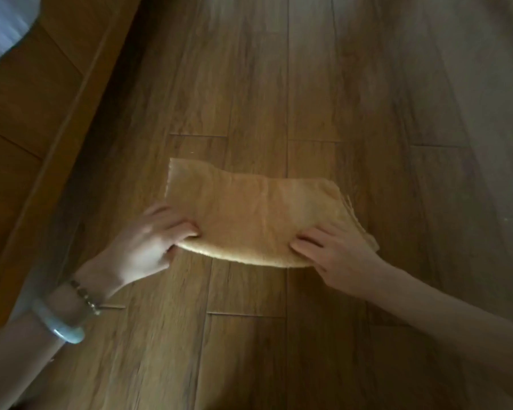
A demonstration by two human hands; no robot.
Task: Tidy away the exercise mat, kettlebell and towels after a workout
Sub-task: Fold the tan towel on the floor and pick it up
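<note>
Left fingers (180, 229): curled, close together, tips on top of the towel (249, 214) at its near-left corner. The thumb sits low at the folded edge, so this reads as a pinch on the fold. Motion blur here, so the exact thumb contact is unclear.

Right fingers (306, 243): slightly spread, bent over the near-right corner of the towel with the tips pressing into the top layer. The thumb is at the near edge. This too reads as a grip on the fold, not a flat palm.

Left hand (148, 244) comes in from the lower left. Right hand (338, 258) comes in from the lower right, forearm bare. The hands are well apart, one at each end of the towel's near edge.

Towel: tan-yellow, folded into a rough rectangle with several layers. The near edge is a thick rounded fold, bowed toward the camera between the two hands. The right end shows stacked ply edges, slightly fanned. The far-left corner lies flat on the floor (308, 84).

Towel position: on the wood-plank floor, about mid-width, closer to the floor's left edge than to its right.

Left wrist: bead bracelet (87, 297) nearest the hand, pale green bangle (60, 325) further up the forearm.

Floor's left edge: a wooden furniture side (27, 119) runs diagonally along it, apart from the towel. White fabric (3, 28) lies above it in the top-left corner.

Top right is pale and blurred, cannot tell what it is.
</note>
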